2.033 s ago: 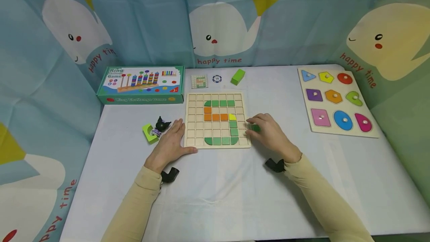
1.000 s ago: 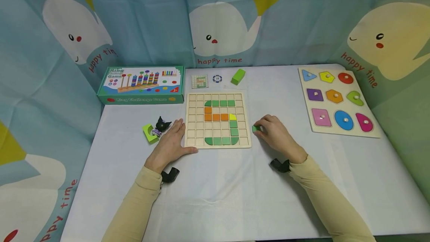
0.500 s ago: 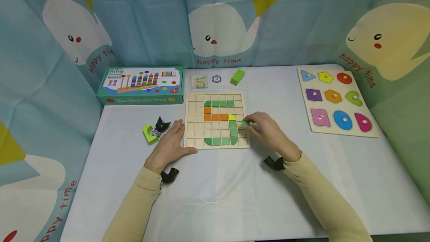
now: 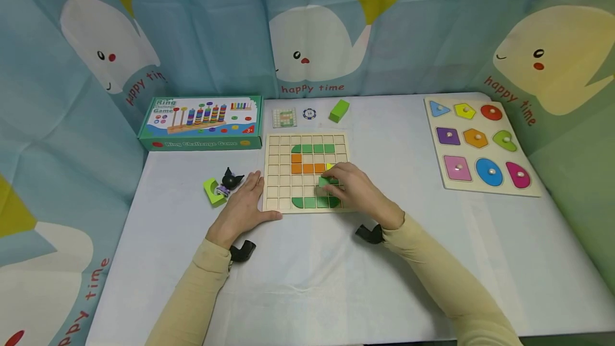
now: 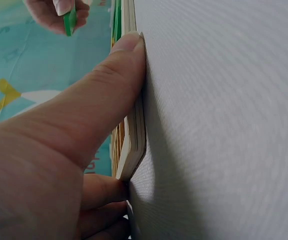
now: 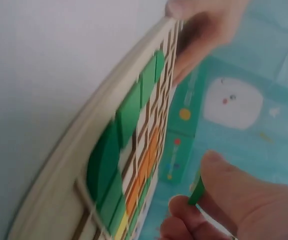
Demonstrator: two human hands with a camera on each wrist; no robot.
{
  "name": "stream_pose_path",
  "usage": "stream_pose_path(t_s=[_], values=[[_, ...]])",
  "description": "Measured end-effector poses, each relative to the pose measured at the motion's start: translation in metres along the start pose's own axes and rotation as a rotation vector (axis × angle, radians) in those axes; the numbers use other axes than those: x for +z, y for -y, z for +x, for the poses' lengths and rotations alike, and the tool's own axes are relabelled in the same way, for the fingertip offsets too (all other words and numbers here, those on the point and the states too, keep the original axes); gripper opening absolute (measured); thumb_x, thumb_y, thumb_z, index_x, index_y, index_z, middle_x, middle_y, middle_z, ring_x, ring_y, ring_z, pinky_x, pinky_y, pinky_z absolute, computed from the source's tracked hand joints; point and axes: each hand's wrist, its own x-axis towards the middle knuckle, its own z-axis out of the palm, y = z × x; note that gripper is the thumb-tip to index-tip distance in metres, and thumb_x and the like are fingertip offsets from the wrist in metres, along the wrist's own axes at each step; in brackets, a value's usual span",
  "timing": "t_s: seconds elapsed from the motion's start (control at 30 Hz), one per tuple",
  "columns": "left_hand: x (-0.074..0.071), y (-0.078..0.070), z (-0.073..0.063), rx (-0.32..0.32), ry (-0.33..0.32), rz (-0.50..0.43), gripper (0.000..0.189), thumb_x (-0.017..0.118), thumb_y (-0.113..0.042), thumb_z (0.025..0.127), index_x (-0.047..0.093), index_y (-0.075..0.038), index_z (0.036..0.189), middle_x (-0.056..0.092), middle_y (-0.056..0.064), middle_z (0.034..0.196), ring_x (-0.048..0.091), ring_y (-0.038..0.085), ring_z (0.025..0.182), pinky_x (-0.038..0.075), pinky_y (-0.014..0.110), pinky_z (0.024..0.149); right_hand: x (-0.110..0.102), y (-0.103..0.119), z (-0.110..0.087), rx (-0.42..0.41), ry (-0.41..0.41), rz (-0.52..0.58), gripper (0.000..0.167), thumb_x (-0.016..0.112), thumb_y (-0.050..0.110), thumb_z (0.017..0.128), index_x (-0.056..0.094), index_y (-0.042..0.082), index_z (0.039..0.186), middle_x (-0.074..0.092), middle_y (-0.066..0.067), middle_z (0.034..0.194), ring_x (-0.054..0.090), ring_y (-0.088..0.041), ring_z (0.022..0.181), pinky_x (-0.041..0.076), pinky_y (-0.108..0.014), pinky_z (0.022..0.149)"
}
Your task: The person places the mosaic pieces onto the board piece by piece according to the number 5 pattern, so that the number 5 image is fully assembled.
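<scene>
A square wooden grid board (image 4: 280, 180) lies on the table, with green, orange and yellow tiles set in some cells like a figure 5. My left hand (image 4: 244, 202) lies at its near left corner, fingers straight along the left side. In the left wrist view the left thumb (image 5: 109, 80) touches the board's front edge. Over the board's right half, my right hand (image 4: 360, 188) pinches a green tile (image 4: 324, 181) between thumb and fingers. The right wrist view shows this tile (image 6: 197, 192) edge-on, apart from the board. The right hand hides some cells beneath it.
A ring game box (image 4: 202, 122) stands back left. Behind the board lie a pattern card (image 4: 284, 117), a round chip (image 4: 309, 114) and a green block (image 4: 339, 111). A dark figurine (image 4: 230, 179) rests by a lime block (image 4: 212, 192). A shape puzzle (image 4: 480, 146) lies right.
My right hand picked up the green tile beside the board's right edge, then carried it left over the board. My left hand has stayed at the board's corner.
</scene>
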Motion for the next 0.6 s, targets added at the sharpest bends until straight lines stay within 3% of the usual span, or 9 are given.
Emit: stream_pose_path(t_s=[0.3, 0.6], values=[[0.000, 0.000, 0.000, -0.003, 0.007, -0.008, 0.107, 0.074, -0.058, 0.079, 0.029, 0.010, 0.148, 0.019, 0.024, 0.157, 0.013, 0.035, 0.145, 0.021, 0.047, 0.114, 0.021, 0.016, 0.015, -0.084, 0.016, -0.021, 0.024, 0.079, 0.017, 0.084, 0.073, 0.001, 0.101, 0.066, -0.007, 0.096, 0.057, -0.022, 0.087, 0.049, -0.035, 0.077], [0.001, 0.001, 0.001, 0.000, 0.001, 0.004, 0.106, 0.073, -0.059, 0.079, 0.029, 0.010, 0.148, 0.020, 0.024, 0.156, 0.014, 0.036, 0.145, 0.023, 0.048, 0.113, 0.038, 0.028, 0.030, -0.054, 0.079, -0.066, 0.024, 0.078, 0.020, 0.086, 0.073, 0.001, 0.099, 0.066, -0.006, 0.092, 0.058, -0.021, 0.084, 0.048, -0.033, 0.076]])
